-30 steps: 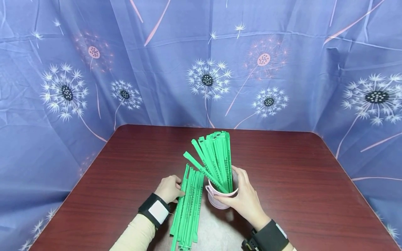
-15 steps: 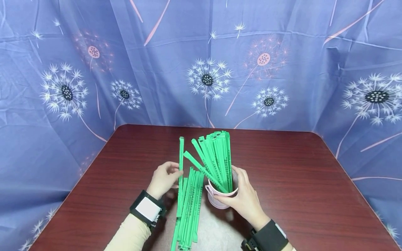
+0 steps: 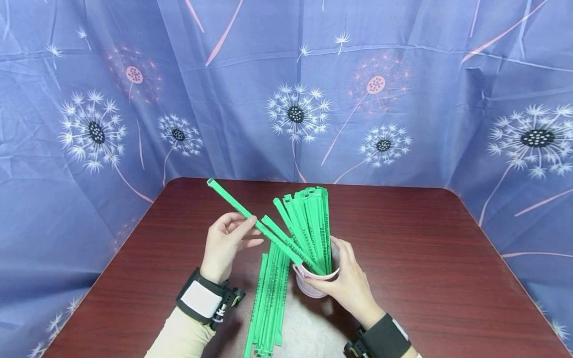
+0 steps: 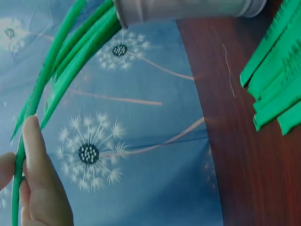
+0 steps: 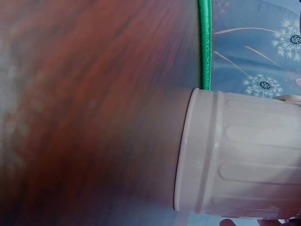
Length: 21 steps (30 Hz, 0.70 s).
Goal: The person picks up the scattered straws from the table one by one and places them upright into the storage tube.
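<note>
Green packet [image 3: 228, 198] is pinched by left hand [image 3: 221, 246], left of centre in head view — tilted, lower end near pink cup [image 3: 312, 289]. Cup, filled with standing packets [image 3: 309, 228], is gripped by right hand [image 3: 351, 283], lower centre — packet pile [image 3: 270, 301] seen bottom centre.

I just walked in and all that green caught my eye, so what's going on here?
A person's left hand pinches a slim green strip, tilted so its lower end is near the rim of a pale pink bucket. The right hand holds that bucket. A bunch of similar strips already stands in it, and a pile of more lies beside it on the table.
</note>
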### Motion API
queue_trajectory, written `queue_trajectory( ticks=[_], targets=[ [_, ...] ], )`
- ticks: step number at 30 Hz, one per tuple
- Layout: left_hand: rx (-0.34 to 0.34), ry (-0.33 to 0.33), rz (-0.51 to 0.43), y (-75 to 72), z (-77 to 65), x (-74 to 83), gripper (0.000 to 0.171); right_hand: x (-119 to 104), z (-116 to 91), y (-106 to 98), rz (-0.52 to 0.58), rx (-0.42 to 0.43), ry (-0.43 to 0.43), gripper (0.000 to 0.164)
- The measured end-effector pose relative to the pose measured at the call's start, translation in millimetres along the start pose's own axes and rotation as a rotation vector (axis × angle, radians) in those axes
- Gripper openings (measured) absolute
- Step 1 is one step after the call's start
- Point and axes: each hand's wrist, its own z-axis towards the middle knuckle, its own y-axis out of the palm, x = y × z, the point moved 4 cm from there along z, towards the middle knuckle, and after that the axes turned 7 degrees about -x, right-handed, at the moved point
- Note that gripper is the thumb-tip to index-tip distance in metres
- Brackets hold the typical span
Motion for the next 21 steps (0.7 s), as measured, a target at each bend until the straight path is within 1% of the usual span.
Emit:
queue_trajectory(
  ticks=[2, 4, 8, 10, 13, 21],
  targets=[
    [-0.006, 0.013, -0.003, 5.3, -0.2, -2.7, 0.017, 0, 0, 0, -0.003, 0.0, -0.004, 0.102],
    [-0.006, 0.012, 0.024, 11.0, -0.1, -7.2, 0.016, 0, 0, 0, -0.006, 0.002, -0.007, 0.102],
    [-0.031, 0.017, 0.145, 23.2, 0.0, -17.4, 0.015, -1, 0, 0, -0.008, 0.007, -0.019, 0.102],
    [-0.06, 0.027, 0.218, 29.2, -0.5, -21.3, 0.017, -1, 0, -1, -0.006, 0.009, -0.026, 0.102],
    [-0.096, 0.038, 0.285, 36.5, -0.2, -27.3, 0.018, -1, 0, -1, -0.006, 0.009, -0.03, 0.102],
    [-0.151, 0.03, 0.424, 49.4, -3.4, -45.7, 0.018, 0, 0, 0, -0.003, -0.004, -0.016, 0.102]
  ],
)
